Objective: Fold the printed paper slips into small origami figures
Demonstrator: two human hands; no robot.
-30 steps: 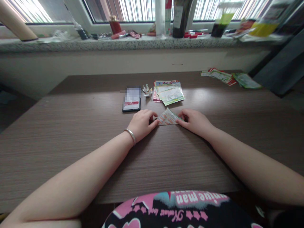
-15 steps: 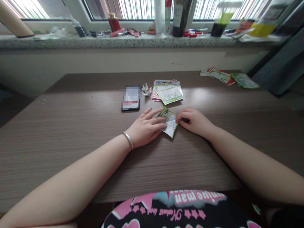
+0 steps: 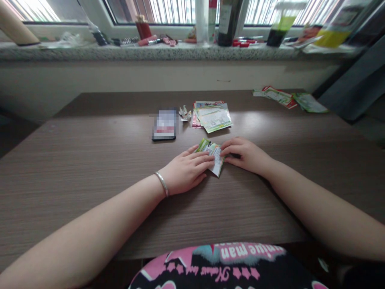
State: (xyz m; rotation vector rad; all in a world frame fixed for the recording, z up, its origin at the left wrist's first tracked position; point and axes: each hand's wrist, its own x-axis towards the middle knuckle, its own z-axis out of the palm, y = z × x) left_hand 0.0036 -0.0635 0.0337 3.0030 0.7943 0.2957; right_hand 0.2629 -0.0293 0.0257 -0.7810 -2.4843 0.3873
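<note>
A small green-and-white printed paper (image 3: 215, 151), with a crease across it, lies on the table in front of me, turned at a slant. My left hand (image 3: 188, 170) rests flat over its left part, fingers stretched out and pressing it down; a silver bangle is on that wrist. At the paper's right edge, my right hand (image 3: 245, 154) has its fingers curled, thumb and fingertips close together on the edge. The left fingers hide part of the print.
Beyond the hands lie a phone (image 3: 164, 125), a crumpled paper piece (image 3: 184, 114) and a stack of printed papers (image 3: 215, 117). More printed papers (image 3: 281, 97) are at the far right corner. Bottles and pens crowd the stone windowsill (image 3: 168, 53) behind the table (image 3: 90, 160).
My left hand has slid slightly down and its fingers lie farther across the paper. The paper now looks flatter. My right hand stays at its right edge, having shifted only a little.
</note>
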